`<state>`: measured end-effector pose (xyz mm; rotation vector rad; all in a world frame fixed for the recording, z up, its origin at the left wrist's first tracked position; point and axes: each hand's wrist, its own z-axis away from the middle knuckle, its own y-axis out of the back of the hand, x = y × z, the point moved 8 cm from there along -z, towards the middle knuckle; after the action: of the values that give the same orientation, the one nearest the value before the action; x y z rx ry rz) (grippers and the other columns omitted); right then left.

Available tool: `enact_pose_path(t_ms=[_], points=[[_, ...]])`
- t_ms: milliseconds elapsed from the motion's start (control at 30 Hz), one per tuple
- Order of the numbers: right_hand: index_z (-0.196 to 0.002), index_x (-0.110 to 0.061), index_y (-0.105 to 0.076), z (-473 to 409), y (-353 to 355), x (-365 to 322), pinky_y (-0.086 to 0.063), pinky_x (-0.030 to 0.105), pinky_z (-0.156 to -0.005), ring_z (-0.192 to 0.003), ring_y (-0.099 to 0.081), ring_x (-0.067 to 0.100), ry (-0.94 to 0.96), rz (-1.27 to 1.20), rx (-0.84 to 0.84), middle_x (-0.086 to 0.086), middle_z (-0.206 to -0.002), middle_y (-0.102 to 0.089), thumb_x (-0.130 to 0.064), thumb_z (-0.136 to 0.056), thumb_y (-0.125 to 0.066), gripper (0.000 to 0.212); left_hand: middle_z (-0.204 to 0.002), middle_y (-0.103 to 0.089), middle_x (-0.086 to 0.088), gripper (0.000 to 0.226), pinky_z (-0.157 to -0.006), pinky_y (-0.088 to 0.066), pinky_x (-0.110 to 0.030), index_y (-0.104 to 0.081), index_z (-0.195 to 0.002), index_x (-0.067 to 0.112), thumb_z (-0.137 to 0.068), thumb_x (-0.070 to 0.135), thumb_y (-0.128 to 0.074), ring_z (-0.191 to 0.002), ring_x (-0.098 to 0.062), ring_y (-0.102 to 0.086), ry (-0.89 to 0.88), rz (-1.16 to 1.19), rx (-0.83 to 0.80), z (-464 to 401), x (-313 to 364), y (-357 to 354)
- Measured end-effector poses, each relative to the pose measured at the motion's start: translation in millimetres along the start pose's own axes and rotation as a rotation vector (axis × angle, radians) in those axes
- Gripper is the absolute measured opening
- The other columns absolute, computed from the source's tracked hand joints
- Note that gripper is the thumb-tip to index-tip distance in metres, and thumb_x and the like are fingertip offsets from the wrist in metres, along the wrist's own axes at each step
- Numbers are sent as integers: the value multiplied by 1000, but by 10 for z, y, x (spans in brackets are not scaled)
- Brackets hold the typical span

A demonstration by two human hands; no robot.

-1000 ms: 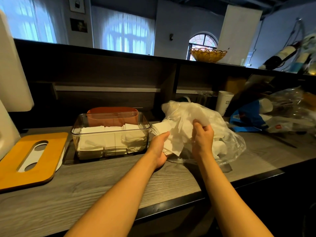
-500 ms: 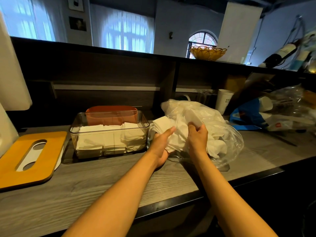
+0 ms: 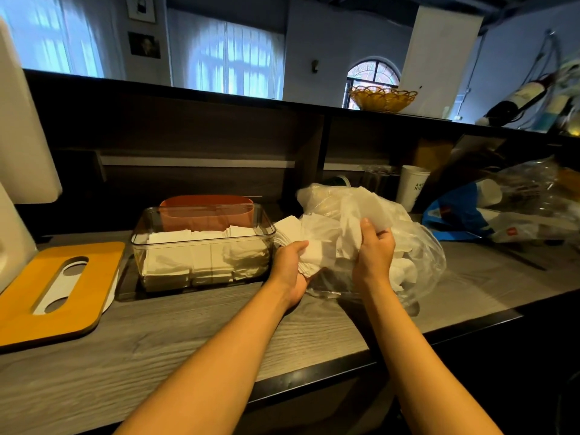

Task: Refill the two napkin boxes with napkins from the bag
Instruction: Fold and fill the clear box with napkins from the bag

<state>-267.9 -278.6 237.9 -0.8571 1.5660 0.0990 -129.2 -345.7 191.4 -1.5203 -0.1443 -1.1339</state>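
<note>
A clear plastic bag (image 3: 417, 243) of white napkins lies on the grey counter. My left hand (image 3: 290, 265) grips a stack of white napkins (image 3: 293, 233) at the bag's mouth. My right hand (image 3: 373, 252) holds the bag's plastic bunched in its fingers. Just left of the hands stands a clear napkin box (image 3: 204, 246), open at the top, with folded napkins in it. Behind it stands an orange box (image 3: 207, 211), its inside hidden. An orange lid with an oval slot (image 3: 59, 290) lies flat at the left.
A white paper cup (image 3: 411, 186) stands behind the bag. Blue and clear bags (image 3: 464, 218) crowd the counter's right end. A white appliance (image 3: 18, 146) rises at the far left. The counter's dark front edge (image 3: 345, 368) runs under my forearms.
My right hand has dropped lower on the bag and pressed the plastic down. My left hand keeps its hold on the napkin stack at the bag's mouth.
</note>
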Motion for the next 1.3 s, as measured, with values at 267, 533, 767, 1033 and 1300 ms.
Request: enact_pose_path(t_ms=[267,533,767,1033,1300], points=[[-103,-7,-59,111,-231,200,-48,29,-61,-75,-62,15,-50,343,-208,3,-87,-64,-11,-93,-56,11,-120,-68,-15,36,-87,-57,-36,-57,-129,5,-94,1,-60,-106,-27,-68,-156,-166,-37,17,34,-77],[-108,-15,-60,165,-274,216,-50,29,-71,-90,-62,14,-198,292,-242,-2,-97,-66,-26,-100,-49,16,-122,-66,-19,35,-92,-54,-43,-57,-128,3,-94,-6,-54,-112,-33,-64,-168,-127,-17,11,77,-41],[-87,-8,-60,176,-174,139,-50,34,-67,-78,-61,21,-234,166,-167,5,-82,-65,-17,-95,-57,13,-114,-70,-13,31,-87,-53,-44,-59,-126,15,-105,28,-41,-101,-29,-68,-43,10,-28,29,44,-66],[-85,-14,-54,166,-220,-54,-46,20,-59,-68,-51,8,-30,85,-221,-2,-75,-54,-10,-95,-55,11,-124,-67,-15,52,-91,-53,-52,-58,-133,24,-102,56,-30,-112,-35,-63,20,-54,-101,5,2,-65],[-104,-17,-60,301,-418,76,-46,20,-73,-89,-59,10,-29,357,-442,-5,-95,-63,-19,-102,-45,16,-118,-69,-13,36,-95,-54,-49,-54,-134,16,-98,19,-57,-109,-30,-66,-31,-297,-97,-28,-47,-72]])
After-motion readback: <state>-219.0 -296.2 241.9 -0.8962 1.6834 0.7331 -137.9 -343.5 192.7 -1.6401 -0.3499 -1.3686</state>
